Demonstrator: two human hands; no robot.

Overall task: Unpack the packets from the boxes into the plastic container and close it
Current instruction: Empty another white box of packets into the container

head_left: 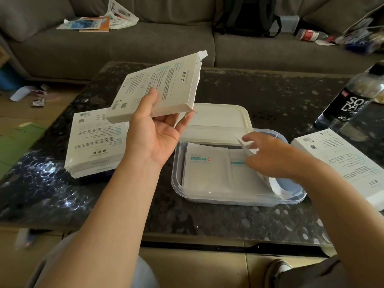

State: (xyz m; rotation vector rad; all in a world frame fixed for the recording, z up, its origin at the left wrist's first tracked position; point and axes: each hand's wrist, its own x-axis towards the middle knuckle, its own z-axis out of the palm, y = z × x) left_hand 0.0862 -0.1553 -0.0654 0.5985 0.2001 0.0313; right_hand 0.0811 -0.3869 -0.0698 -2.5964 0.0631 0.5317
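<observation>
Forearms reach out from the near edge, both hands working at the plastic container (228, 199), which sits open on the dark table (259, 90) in front of the person. Flat white packets (205, 169) already lie inside it, and the right hand (270, 154) pinches a bent packet (274, 183) down against the container's right wall, probably curving it to fit. Above the container's left rim the left hand (153, 132) grips an opened box (162, 88), thumb on top and fingers beneath, tilted with its flap end away, likely emptied and held clear of the packing. Just behind the container, touching its far rim, rests the white lid (220, 119), ready for closing. Two stacked boxes (93, 142) wait left of the container, another box (342, 161) lies to its right, and a soda bottle (351, 100) stands beyond that.
</observation>
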